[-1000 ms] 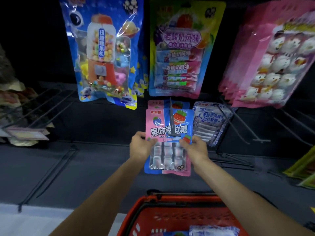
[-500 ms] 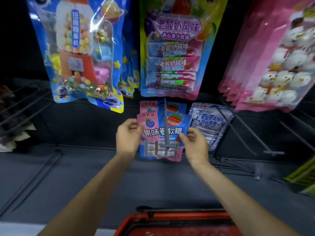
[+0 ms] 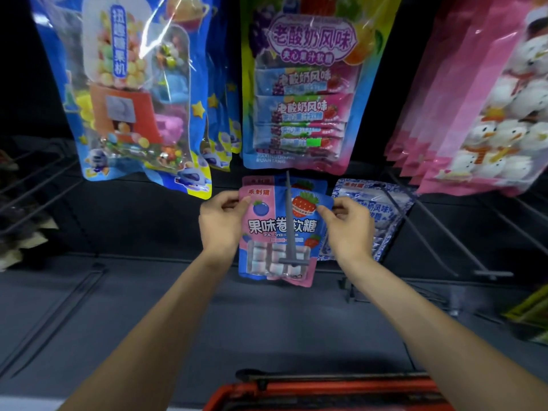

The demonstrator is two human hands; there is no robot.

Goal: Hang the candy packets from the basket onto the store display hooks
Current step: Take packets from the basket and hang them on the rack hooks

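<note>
Both grips hold one packet (image 3: pixel 278 229) up at a grey hook (image 3: pixel 290 232) on the lower row of the dark display. The left grip (image 3: pixel 221 223) pinches its upper left corner and the right grip (image 3: pixel 347 229) pinches its upper right edge.

The packet is half pink, half blue. Large white characters read 果味卷软糖, with a small red 乖刺猬 at top left. A blueberry and a strawberry are drawn above the title, and a clear window below shows pale candy rolls. The hook's shaft runs down in front of the packet's face, with its cross-bar end over the window. Whether the shaft passes through the packet's hole cannot be seen.

A second packet (image 3: pixel 258 180) of the same kind sits just behind. Above hangs a bag (image 3: pixel 308 84) marked 老酸奶风味, with RUANTANG at its foot. Left of it is a blue bag (image 3: pixel 127 93) showing a gumball machine, and to the right are pink snowman bags (image 3: pixel 489 114). A blue-white packet (image 3: pixel 382 209) hangs just beside the right grip. The red basket (image 3: pixel 326 393) is at the bottom edge.
</note>
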